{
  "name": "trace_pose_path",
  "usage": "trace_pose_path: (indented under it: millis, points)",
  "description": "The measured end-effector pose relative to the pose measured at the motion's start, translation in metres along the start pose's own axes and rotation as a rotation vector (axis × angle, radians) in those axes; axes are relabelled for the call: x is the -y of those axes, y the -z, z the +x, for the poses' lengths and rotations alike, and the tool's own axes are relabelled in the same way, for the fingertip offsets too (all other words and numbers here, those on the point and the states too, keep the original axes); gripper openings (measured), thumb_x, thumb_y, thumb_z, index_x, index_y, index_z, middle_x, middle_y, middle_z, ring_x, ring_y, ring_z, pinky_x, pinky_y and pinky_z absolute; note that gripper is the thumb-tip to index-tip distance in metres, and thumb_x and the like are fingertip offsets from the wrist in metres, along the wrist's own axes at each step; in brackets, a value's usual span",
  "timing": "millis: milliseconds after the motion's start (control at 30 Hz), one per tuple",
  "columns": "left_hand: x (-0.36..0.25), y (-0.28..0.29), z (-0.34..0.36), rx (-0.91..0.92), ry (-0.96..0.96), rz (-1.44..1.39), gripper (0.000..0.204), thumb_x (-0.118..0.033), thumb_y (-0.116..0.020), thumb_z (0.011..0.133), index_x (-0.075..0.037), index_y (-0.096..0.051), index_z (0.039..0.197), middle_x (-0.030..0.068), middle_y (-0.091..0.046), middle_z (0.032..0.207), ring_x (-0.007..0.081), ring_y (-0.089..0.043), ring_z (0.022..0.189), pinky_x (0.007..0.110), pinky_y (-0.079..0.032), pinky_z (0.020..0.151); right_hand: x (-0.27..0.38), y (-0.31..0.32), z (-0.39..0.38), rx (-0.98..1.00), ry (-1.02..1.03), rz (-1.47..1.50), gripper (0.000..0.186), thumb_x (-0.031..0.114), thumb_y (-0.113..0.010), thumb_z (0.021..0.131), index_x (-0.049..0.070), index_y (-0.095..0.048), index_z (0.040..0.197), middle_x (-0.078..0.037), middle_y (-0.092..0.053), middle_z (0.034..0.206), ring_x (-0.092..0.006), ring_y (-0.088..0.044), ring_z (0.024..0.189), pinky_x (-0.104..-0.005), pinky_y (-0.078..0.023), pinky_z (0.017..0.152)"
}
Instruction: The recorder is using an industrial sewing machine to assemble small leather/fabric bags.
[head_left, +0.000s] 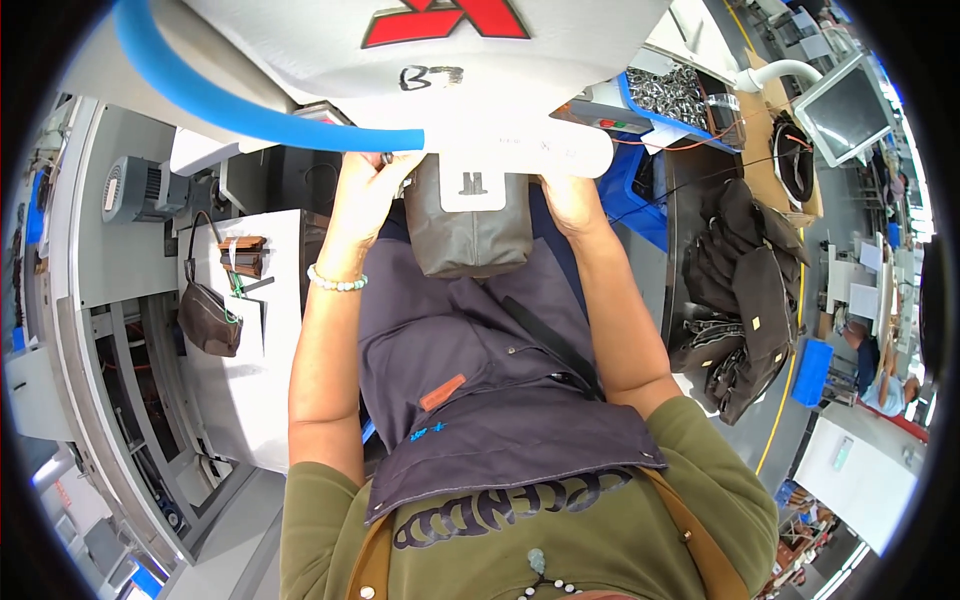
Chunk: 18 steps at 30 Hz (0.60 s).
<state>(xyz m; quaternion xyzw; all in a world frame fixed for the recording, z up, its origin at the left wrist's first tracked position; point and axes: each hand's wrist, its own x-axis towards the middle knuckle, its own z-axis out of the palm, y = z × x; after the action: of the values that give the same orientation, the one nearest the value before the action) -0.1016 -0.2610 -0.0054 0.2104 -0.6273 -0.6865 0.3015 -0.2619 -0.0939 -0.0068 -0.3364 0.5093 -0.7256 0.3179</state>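
Note:
A dark grey leather pouch (468, 240) hangs beneath the white head of a large machine (540, 70), its rounded lower end toward my lap. A white plate (472, 190) of the machine covers part of its upper side. My left hand (368, 200) is closed at the pouch's left edge, thumb and fingers together near the end of a thick blue hose (270, 115). On the opposite edge, my right hand (572, 205) grips the pouch; its fingertips are hidden under a white rounded machine part (580, 150). The pouch's top is out of sight behind the machine.
Several dark leather bags (745, 290) lie heaped on the right. Behind them are a blue bin of metal pieces (665, 95) and a monitor (845, 108) on an arm. To the left, a brown pouch (210, 315) lies on a white surface (245, 400) near brown strips (243, 256).

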Motion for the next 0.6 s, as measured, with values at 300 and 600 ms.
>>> trace_pose_path:
  millis: [300,600]
  points:
    - [0.03,0.018,0.005,0.025,0.037,-0.028,0.013,-0.002,-0.068,0.093,-0.004,-0.065,0.08,-0.0049,-0.056,0.074,0.0043,-0.047,0.068,0.023,-0.039,0.06,-0.011,0.001,0.0,-0.042,0.062,0.007,0.012,0.006,-0.055,0.099,-0.002,-0.063,0.095,0.002,-0.06,0.088,-0.0048,-0.052,0.083,-0.023,-0.045,0.076]
    - [0.028,0.014,0.001,-0.077,0.079,-0.199,0.007,-0.003,-0.07,0.092,0.001,-0.07,0.098,0.0042,-0.069,0.095,0.0117,-0.063,0.088,0.026,-0.052,0.076,-0.007,0.002,0.001,-0.028,0.036,-0.01,0.015,0.01,-0.059,0.102,-0.002,-0.064,0.093,0.003,-0.061,0.085,-0.004,-0.053,0.081,-0.0215,-0.044,0.074]
